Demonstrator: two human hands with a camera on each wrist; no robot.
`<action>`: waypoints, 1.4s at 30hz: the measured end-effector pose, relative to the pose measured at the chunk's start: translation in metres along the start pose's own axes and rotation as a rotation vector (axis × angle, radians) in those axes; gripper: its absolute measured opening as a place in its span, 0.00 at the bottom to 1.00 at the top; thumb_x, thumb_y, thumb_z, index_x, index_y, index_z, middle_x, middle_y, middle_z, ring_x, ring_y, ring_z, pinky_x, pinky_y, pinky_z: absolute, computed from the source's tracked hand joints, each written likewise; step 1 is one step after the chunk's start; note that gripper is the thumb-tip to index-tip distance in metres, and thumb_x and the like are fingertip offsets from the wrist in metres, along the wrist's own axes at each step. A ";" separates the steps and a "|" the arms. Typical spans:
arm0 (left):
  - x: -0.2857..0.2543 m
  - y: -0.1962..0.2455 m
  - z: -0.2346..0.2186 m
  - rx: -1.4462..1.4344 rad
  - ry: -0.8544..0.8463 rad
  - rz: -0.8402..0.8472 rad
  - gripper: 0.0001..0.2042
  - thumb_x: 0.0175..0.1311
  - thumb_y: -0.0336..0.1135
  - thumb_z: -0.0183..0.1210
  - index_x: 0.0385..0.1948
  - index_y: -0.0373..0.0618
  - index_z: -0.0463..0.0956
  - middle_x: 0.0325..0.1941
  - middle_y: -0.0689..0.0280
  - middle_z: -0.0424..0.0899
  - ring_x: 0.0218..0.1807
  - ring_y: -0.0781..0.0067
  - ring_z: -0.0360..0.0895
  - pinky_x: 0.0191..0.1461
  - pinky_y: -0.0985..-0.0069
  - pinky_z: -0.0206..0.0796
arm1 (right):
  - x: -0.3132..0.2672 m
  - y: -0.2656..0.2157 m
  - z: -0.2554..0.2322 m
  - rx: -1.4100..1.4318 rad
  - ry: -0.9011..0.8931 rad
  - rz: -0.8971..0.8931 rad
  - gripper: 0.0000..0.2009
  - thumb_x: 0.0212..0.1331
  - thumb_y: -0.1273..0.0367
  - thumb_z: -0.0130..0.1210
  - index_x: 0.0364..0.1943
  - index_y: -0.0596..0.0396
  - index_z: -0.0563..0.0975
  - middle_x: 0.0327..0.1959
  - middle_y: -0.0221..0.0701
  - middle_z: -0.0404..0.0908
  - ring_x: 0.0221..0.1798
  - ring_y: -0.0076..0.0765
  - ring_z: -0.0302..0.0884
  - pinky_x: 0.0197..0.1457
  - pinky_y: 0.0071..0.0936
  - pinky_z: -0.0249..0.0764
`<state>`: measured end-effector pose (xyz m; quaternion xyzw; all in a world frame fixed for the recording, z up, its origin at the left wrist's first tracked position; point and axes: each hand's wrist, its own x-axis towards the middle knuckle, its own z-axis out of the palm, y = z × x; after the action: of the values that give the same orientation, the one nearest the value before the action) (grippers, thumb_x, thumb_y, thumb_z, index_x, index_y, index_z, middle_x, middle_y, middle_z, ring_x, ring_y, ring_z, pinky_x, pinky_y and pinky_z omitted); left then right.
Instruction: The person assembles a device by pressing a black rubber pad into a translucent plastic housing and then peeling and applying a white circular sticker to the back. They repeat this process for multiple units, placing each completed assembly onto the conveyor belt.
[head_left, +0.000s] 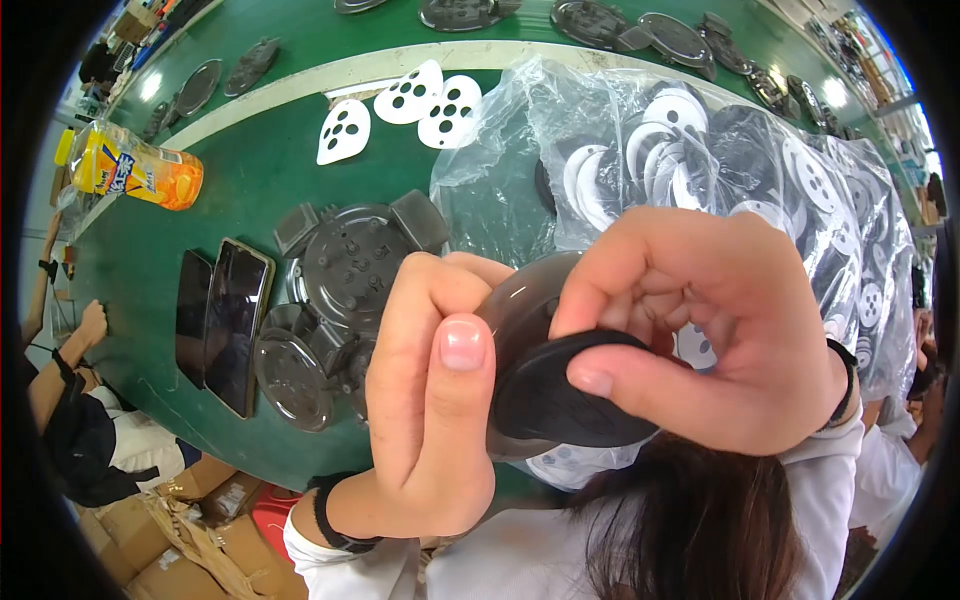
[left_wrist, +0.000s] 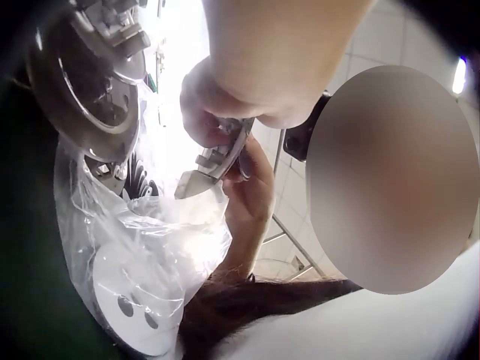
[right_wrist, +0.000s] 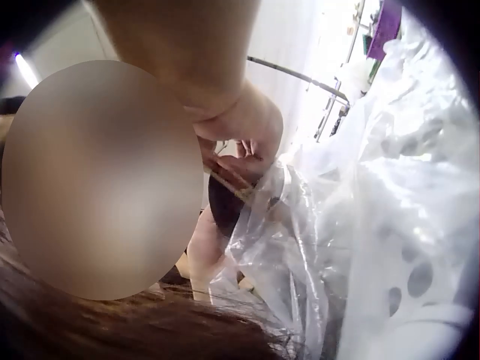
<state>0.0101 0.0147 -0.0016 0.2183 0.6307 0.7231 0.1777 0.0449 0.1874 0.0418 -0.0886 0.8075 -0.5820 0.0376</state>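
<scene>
My left hand [head_left: 430, 400] grips a smoky grey translucent plastic part [head_left: 528, 305], its thumb upright along the near side. Between the thumb and fingers of my right hand [head_left: 725, 345] is the edge of a black oval pad [head_left: 565, 400], which lies over the face of that plastic part. In the left wrist view, moulded lugs show on the back of the plastic part [left_wrist: 214, 161]. The dark pad [right_wrist: 226, 201] also appears in the right wrist view, below the curled fingers. Much of the plastic part is hidden by the hands and pad.
A clear plastic bag [head_left: 500, 150] of white and black holed pads spreads across the right. Several similar grey parts [head_left: 350, 265] sit left of the hands, beside two phones [head_left: 238, 320]. Loose white pads [head_left: 345, 132] and a drink bottle [head_left: 140, 170] lie farther back on the green table.
</scene>
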 end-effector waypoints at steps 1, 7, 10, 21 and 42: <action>0.000 -0.003 0.000 -0.022 0.003 0.028 0.14 0.67 0.43 0.37 0.29 0.40 0.60 0.30 0.61 0.69 0.30 0.81 0.61 0.36 0.83 0.54 | 0.000 0.002 -0.001 0.039 -0.020 0.036 0.05 0.47 0.79 0.56 0.30 0.63 0.73 0.20 0.26 0.75 0.18 0.10 0.66 0.19 0.08 0.57; 0.000 -0.005 0.000 -0.032 -0.008 0.104 0.14 0.68 0.41 0.36 0.30 0.39 0.62 0.31 0.61 0.69 0.32 0.81 0.60 0.36 0.82 0.54 | -0.002 -0.001 0.001 0.248 -0.036 0.206 0.05 0.49 0.79 0.55 0.31 0.62 0.72 0.22 0.25 0.75 0.21 0.09 0.67 0.20 0.08 0.57; 0.000 -0.004 0.001 -0.009 -0.002 0.123 0.14 0.67 0.42 0.36 0.31 0.38 0.62 0.32 0.60 0.69 0.33 0.79 0.60 0.37 0.81 0.55 | -0.002 0.002 0.001 0.281 -0.026 0.223 0.05 0.49 0.79 0.55 0.30 0.62 0.72 0.22 0.25 0.75 0.21 0.09 0.66 0.20 0.08 0.56; 0.000 -0.002 0.000 -0.151 -0.009 0.017 0.15 0.67 0.44 0.36 0.32 0.39 0.61 0.34 0.60 0.70 0.33 0.82 0.60 0.38 0.83 0.54 | 0.001 0.009 0.000 -0.132 0.007 -0.152 0.07 0.45 0.78 0.57 0.29 0.62 0.73 0.19 0.26 0.74 0.14 0.12 0.63 0.16 0.10 0.54; 0.003 0.016 -0.009 -0.225 0.050 -0.316 0.25 0.62 0.54 0.41 0.40 0.34 0.64 0.41 0.59 0.74 0.41 0.76 0.72 0.44 0.79 0.65 | 0.016 0.005 -0.009 0.692 0.014 0.304 0.15 0.53 0.71 0.54 0.42 0.65 0.67 0.31 0.29 0.74 0.32 0.18 0.71 0.39 0.13 0.67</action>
<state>0.0027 0.0067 0.0132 0.0772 0.5765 0.7575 0.2965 0.0270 0.1943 0.0409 0.0542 0.5672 -0.8088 0.1459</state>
